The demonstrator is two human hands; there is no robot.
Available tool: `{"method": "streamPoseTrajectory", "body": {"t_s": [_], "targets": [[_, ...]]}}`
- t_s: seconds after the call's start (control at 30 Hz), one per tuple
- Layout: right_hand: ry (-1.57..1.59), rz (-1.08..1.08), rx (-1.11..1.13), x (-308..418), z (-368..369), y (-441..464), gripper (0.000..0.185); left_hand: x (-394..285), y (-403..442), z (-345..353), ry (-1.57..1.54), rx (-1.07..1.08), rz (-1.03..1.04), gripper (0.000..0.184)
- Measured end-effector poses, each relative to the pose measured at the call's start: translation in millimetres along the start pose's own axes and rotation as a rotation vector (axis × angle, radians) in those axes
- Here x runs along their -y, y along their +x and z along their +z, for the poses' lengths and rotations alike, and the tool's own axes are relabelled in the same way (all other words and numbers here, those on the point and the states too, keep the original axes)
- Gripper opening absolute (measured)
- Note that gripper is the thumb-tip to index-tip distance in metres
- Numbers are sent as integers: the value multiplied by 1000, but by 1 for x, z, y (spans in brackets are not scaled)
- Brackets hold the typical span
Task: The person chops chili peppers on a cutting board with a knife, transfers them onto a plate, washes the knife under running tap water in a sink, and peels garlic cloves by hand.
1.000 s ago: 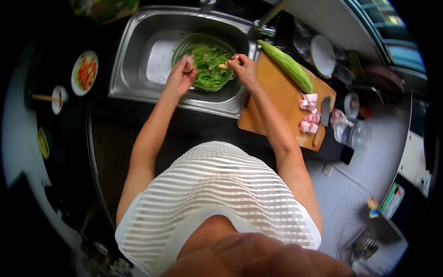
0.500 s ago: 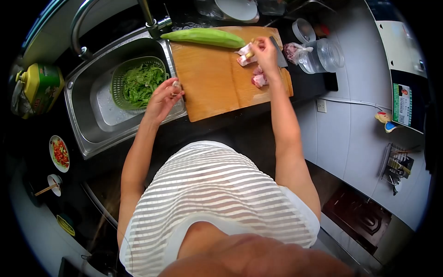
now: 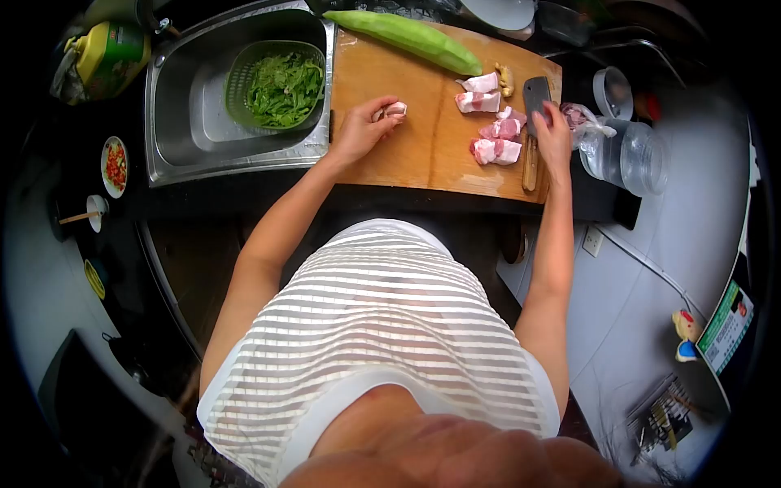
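My left hand point(image 3: 364, 130) is closed over the wooden cutting board point(image 3: 390, 167), with pale garlic cloves point(image 3: 395, 110) between its fingertips. At the board's right side my right hand point(image 3: 553, 145) hovers at or touches the cleaver point(image 3: 536, 93), fingers loosely parted where blade meets handle. The cleaver lies flat, its wooden handle toward me. Left of it are pieces of raw pork point(image 3: 495, 151) in several chunks. A piece of ginger point(image 3: 505, 80) rests beside the upper chunks. Along the far edge lies a long peeled green gourd point(image 3: 407, 39).
Left of the board, a sink point(image 3: 183, 106) holds a green basket point(image 3: 236, 93) of leafy greens point(image 3: 285, 89). A clear plastic container point(image 3: 626, 159) and bagged meat point(image 3: 579, 118) stand at the right. A bowl of chopped peppers point(image 3: 115, 167) sits far left.
My right hand has set the ginger down by the pork and moved to the cleaver. My left hand has moved right over the board with the garlic. The view has shifted.
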State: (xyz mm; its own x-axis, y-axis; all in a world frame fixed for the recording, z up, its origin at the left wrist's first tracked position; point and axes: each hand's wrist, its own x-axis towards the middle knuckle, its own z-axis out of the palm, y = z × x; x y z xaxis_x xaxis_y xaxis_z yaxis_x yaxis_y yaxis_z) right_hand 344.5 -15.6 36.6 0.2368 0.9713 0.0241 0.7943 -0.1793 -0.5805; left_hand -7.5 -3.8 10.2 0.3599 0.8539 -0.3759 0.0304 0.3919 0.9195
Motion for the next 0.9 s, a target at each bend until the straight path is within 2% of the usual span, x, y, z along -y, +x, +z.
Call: {"method": "streamPoseTrajectory", "body": {"t_s": [0.03, 0.1, 0.2, 0.3, 0.33, 0.37, 0.4, 0.43, 0.5, 0.53, 0.57, 0.63, 0.67, 0.7, 0.73, 0.77, 0.83, 0.9], "targets": [[-71, -3, 47, -11, -6, -13, 37, 6, 2, 1, 1, -13, -9, 33], [-36, 111, 109, -18, -16, -36, 40, 16, 5, 2, 607, -154, 465, 39], [-68, 127, 197, -21, -20, -54, 46, 2, -2, 10, 491, -227, 346, 44], [-42, 148, 246, -21, -19, -56, 51, -5, -9, 12, 516, -258, 211, 45], [-12, 122, 225, -24, -16, -57, 52, -4, -9, 10, 521, -269, 207, 45], [-7, 113, 232, -25, -16, -58, 52, -2, -9, 7, 716, -316, 312, 44], [14, 164, 256, -26, -17, -58, 53, -3, -10, 6, 911, -362, 418, 43], [34, 213, 281, -26, -18, -59, 53, -4, -11, 4, 915, -374, 413, 43], [44, 209, 284, -25, -20, -60, 56, -7, -14, 2, 797, -367, 210, 37], [53, 216, 280, -22, -20, -61, 58, -6, -13, 3, 601, -422, 110, 30], [64, 226, 276, -20, -19, -61, 60, -6, -14, 2, 606, -435, 109, 30], [45, 211, 279, -16, -18, -61, 57, -10, -17, 0, 163, -460, 22, 24], [1, 229, 248, -16, -17, -60, 55, -12, -18, 0, 20, -494, -23, 19], [-42, 246, 215, -15, -15, -60, 53, -12, -18, 0, 23, -502, -17, 19], [-37, 240, 215, -24, -11, -62, 53, -10, -19, -1, -194, -506, -14, 18], [81, 199, 138, -39, -6, -66, 50, -8, -20, -1, -413, -504, -14, 18], [194, 162, 58, -47, -7, -72, 47, 2, -19, -1, -449, -486, -23, 17], [557, 316, -19, -45, -15, -79, 43, 8, -17, 1, -491, -459, -28, 16]]}}
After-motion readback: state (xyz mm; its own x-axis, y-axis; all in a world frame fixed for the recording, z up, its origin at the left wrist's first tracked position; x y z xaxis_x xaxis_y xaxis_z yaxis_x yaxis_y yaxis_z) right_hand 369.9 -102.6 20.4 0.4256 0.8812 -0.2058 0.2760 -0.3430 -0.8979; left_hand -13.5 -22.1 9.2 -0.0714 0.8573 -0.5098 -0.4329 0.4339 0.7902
